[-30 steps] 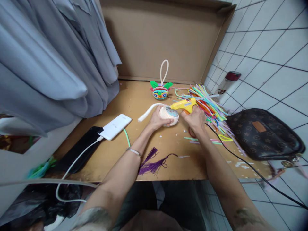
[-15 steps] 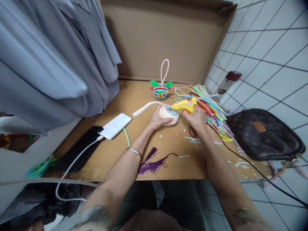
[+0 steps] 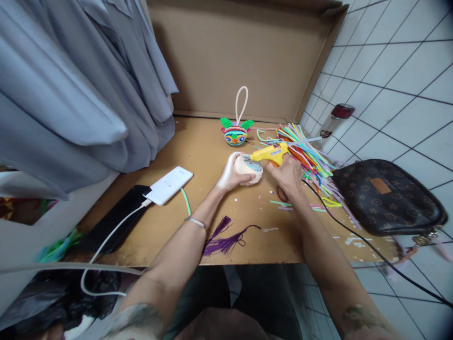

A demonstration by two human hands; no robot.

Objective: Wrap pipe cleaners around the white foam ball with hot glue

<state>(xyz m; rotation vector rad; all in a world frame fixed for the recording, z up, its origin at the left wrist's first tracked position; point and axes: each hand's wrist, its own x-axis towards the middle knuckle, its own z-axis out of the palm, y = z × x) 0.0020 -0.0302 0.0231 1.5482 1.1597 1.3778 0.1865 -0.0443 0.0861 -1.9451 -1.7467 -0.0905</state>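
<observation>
My left hand [image 3: 230, 177] is closed around a round ball wrapped in cream-white pipe cleaner [image 3: 252, 177], whose bluish-grey core shows at the top. The loose white end of that pipe cleaner lies over the back of my hand toward the wrist. In my right hand [image 3: 290, 175] is a yellow hot glue gun [image 3: 271, 153], its nozzle at the ball's uncovered upper part; whether it touches, I cannot tell. Behind the ball sits a colourful animal-head ornament [image 3: 236, 135] with green ears and a white loop. Purple tassels [image 3: 226, 243] lie nearer me.
Loose coloured pipe cleaners [image 3: 307, 151] are heaped at the right, beside a brown patterned bag [image 3: 385, 198]. A black cord [image 3: 339, 219] trails off right. A white power bank [image 3: 170, 185] with a cable is at the left. Cardboard [image 3: 233, 56] stands behind.
The pipe cleaner's loose end, which stuck out to the left over the table, has swung down against my left hand and wrist. Both hands keep nearly the same place and hold.
</observation>
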